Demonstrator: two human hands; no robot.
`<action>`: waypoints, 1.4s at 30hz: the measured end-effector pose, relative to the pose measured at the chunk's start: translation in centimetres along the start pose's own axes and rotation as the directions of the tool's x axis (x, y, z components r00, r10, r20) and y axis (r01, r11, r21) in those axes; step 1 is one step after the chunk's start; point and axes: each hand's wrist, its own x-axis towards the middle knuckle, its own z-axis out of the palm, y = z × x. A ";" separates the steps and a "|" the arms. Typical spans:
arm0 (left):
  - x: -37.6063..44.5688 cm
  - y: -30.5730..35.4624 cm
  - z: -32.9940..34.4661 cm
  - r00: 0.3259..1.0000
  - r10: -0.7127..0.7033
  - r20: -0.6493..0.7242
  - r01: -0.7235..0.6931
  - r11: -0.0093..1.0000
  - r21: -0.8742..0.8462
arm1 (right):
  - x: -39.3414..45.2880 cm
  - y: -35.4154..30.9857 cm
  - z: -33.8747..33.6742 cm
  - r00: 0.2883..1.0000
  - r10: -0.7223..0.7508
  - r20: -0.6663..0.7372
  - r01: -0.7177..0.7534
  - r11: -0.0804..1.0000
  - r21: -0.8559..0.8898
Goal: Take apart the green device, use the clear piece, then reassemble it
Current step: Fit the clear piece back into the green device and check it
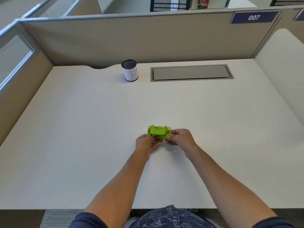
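Note:
A small bright green device (158, 132), shaped like a two-hole punch with a lever on top and metal pins at its ends, is at the middle of the white desk (82, 129). My left hand (145, 144) pinches its lower left corner. My right hand (180, 139) grips its right end with thumb and fingers. Whether the device rests on the desk or is lifted slightly, I cannot tell. A clear piece along its underside is hard to make out between my fingers.
A black mesh pen cup (130, 70) wrapped in white paper with handwriting stands at the back of the desk. To its right lies a grey cable hatch (191, 73). Beige partition walls (148, 38) enclose the desk on three sides.

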 end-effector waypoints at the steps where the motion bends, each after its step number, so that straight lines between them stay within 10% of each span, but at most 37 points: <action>1: -0.1 -0.1 0.0 1.000 0.010 -0.011 -0.010 1.000 0.018 | 0.0 0.1 0.2 1.000 0.002 -0.016 -0.002 1.000 -0.021; 11: -0.4 0.5 0.1 0.977 0.213 -0.025 -0.196 0.933 0.303 | -0.1 1.3 -1.1 0.994 0.062 0.090 -0.065 0.997 0.036; 21: -1.7 2.0 0.8 0.812 0.421 0.405 -0.565 0.393 0.725 | 0.0 -2.3 -4.4 0.971 -0.198 0.133 0.210 0.974 -0.083; 35: -2.7 1.9 2.0 0.792 0.465 0.395 -0.577 0.358 0.734 | -0.4 -4.3 -2.7 0.850 -0.420 0.319 0.527 0.690 -0.497; 42: -2.5 1.7 1.9 0.773 0.500 0.389 -0.584 0.326 0.743 | -0.1 -3.8 -2.1 0.865 -0.437 0.248 0.501 0.716 -0.486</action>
